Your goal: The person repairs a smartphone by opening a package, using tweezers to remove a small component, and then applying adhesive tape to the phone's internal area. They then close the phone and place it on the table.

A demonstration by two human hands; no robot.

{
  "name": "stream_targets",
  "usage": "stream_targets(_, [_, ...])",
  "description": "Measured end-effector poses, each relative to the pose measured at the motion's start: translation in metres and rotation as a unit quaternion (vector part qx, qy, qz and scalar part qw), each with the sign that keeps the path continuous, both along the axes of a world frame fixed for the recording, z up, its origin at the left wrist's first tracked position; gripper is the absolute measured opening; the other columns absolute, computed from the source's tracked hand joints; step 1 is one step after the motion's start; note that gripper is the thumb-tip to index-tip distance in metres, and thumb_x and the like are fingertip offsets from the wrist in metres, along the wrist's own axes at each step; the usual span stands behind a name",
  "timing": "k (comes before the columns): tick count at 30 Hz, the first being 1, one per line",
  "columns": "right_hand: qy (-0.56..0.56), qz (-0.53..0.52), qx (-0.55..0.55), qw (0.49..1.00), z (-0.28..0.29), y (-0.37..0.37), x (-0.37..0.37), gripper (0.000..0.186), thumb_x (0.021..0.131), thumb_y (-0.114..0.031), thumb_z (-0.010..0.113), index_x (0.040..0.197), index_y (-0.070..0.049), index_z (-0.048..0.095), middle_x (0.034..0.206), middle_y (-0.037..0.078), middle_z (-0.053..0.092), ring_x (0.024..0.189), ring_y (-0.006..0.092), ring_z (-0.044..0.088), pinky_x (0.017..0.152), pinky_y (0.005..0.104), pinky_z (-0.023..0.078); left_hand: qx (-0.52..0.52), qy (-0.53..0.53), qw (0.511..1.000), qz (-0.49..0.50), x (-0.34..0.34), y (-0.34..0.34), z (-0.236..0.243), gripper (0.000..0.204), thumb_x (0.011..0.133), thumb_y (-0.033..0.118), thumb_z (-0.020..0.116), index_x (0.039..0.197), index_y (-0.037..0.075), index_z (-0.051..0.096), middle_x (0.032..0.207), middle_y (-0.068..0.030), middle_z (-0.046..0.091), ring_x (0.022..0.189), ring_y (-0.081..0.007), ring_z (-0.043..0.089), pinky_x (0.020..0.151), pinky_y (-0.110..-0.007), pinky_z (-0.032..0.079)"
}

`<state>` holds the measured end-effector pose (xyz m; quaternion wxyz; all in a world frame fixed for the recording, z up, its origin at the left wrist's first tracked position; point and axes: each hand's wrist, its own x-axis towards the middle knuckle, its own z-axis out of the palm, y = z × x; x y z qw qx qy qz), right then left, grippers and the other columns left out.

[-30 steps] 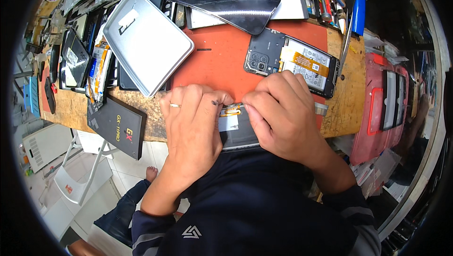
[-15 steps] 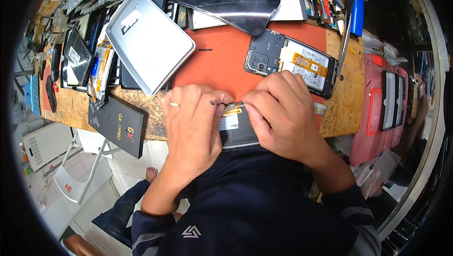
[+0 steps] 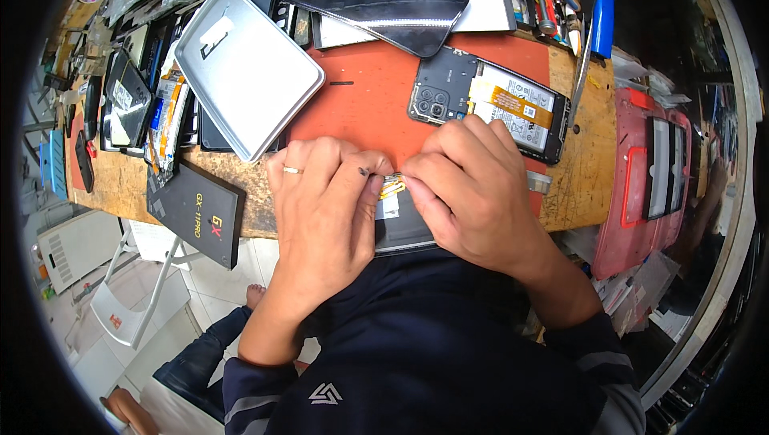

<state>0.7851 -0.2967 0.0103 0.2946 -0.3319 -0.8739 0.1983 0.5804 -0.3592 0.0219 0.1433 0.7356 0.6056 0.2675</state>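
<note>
Close to my body, a dark phone screen (image 3: 407,231) lies back side up at the near edge of the bench, with a white label and a gold flex cable (image 3: 392,188) on it. My left hand (image 3: 324,203) pinches its far edge between thumb and forefinger. Beside it, my right hand (image 3: 481,195) pinches the same edge just to the right. Fingers cover most of that edge and its sides. Beyond my right hand, a phone with its back off (image 3: 448,86) shows a battery (image 3: 530,106) and an orange flex strip.
An orange mat (image 3: 352,118) covers the bench middle. A silver tray (image 3: 248,74) sits left, a black box (image 3: 196,215) overhangs the front edge. A black panel (image 3: 376,2) and tools (image 3: 553,2) lie behind. A pink case (image 3: 641,187) stands right; another person's leg shows lower left.
The view has shifted slightly, so the bench items sit a little further left. Both hands keep their pinch on the screen's edge, the right one drawn marginally closer to the left.
</note>
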Motion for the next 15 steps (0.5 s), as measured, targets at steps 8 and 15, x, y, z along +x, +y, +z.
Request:
stream_targets(8, [0.006, 0.004, 0.004, 1.000, -0.0014, -0.0001, 0.0012, 0.022, 0.081, -0.004, 0.085, 0.100, -0.009, 0.073, 0.096, 0.005, 0.062, 0.083, 0.0257, 0.059, 0.074, 0.0419, 0.041, 0.000, -0.010, 1.000, 0.003, 0.0001, 0.0002, -0.0015, 0.018, 0.092, 0.003, 0.076, 0.108, 0.012, 0.074, 0.102, -0.0058, 0.062, 0.101, -0.0303, 0.057, 0.095, -0.045, 0.037])
stream_targets(15, [-0.002, 0.002, 0.008, 1.000, 0.0001, -0.0005, 0.0008, 0.023, 0.081, -0.003, 0.085, 0.100, -0.008, 0.073, 0.095, 0.005, 0.062, 0.082, 0.0254, 0.059, 0.073, 0.0416, 0.041, -0.003, -0.005, 1.000, 0.006, 0.0009, 0.0000, -0.0002, 0.019, 0.091, 0.003, 0.076, 0.107, 0.012, 0.074, 0.101, -0.0062, 0.063, 0.101, -0.0300, 0.058, 0.096, -0.045, 0.037])
